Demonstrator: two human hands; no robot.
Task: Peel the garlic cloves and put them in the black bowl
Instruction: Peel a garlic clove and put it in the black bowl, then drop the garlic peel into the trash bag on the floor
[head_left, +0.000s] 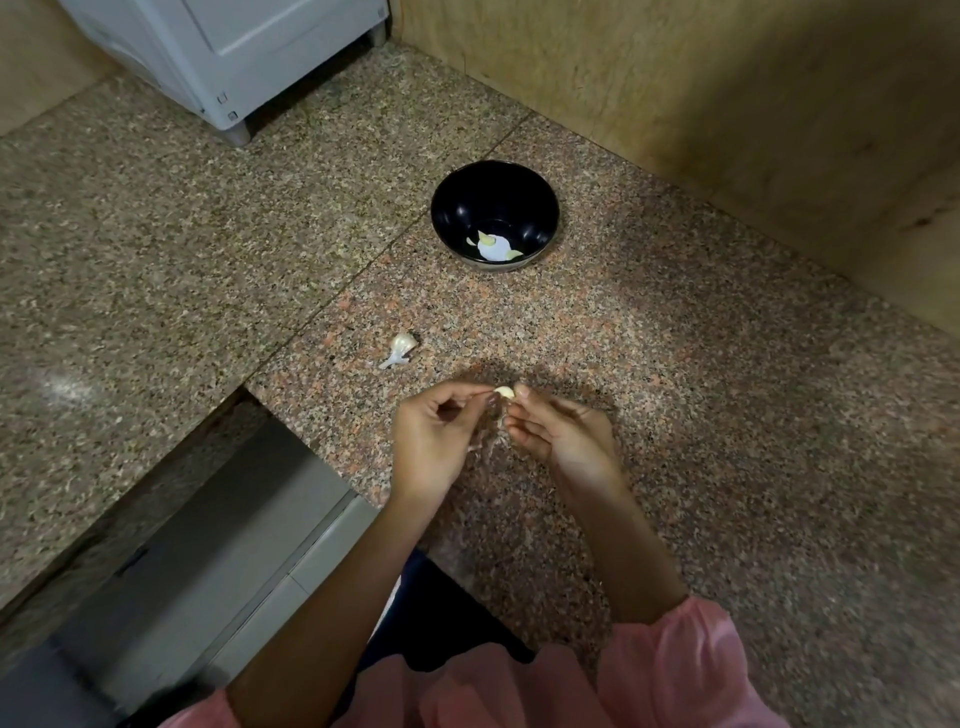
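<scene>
A speckled granite counter (675, 415) runs into a corner of tan wall (701, 93), with a white appliance (234, 47) standing at the back left. The pale, curved garlic clove (504, 392) is held above the counter, pinched between the fingertips of the left hand (434, 436) and right hand (563, 434), thin skin hanging below it. Farther back sit the black bowl (494, 214) holding peeled pieces and a garlic remnant (399, 349).

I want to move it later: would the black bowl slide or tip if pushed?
The black bowl probably slides easily, since the granite counter looks polished. It seems light, holding only a few peeled cloves. Its rounded, narrow base might let it tip.
</scene>
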